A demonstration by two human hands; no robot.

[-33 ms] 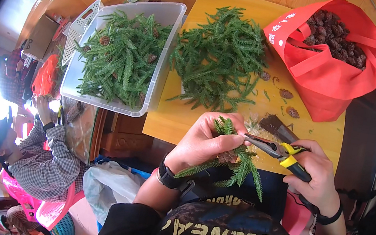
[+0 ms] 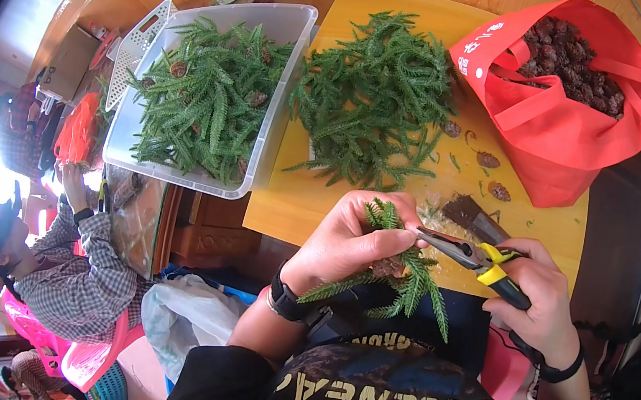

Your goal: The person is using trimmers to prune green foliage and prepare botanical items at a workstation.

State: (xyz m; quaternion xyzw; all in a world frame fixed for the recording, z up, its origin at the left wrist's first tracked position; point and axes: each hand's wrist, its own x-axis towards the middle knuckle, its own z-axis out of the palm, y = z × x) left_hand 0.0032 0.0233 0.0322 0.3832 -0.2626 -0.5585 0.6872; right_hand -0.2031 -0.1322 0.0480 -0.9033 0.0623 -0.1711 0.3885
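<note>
The yellow table in front of you carries most of the work. On its left edge sits a clear plastic bin, rectangular and open, filled with green conifer sprigs that have a few brown cones among them. At the table's right corner stands a red fabric bag, its mouth open and sagging, holding a heap of dark brown cones. Between bin and bag lies a loose pile of sprigs straight on the tabletop, and a few stray cones rest just beside the bag.

Your left hand is closed around a small sprig, thumb and fingers wrapped over its stem end, held above the near edge of the table. Your right hand is clenched round the yellow-and-black handles of a pair of pliers; the tips meet the sprig, but your left fingers cover them, so you cannot tell how far apart they stand. A brown lump, perhaps a cone, sits in the sprig, half hidden by needles.

A dark flat object lies on the table beyond the pliers; its kind is hard to make out. At far left a person in a checked shirt is bent over, washed out by glare.
</note>
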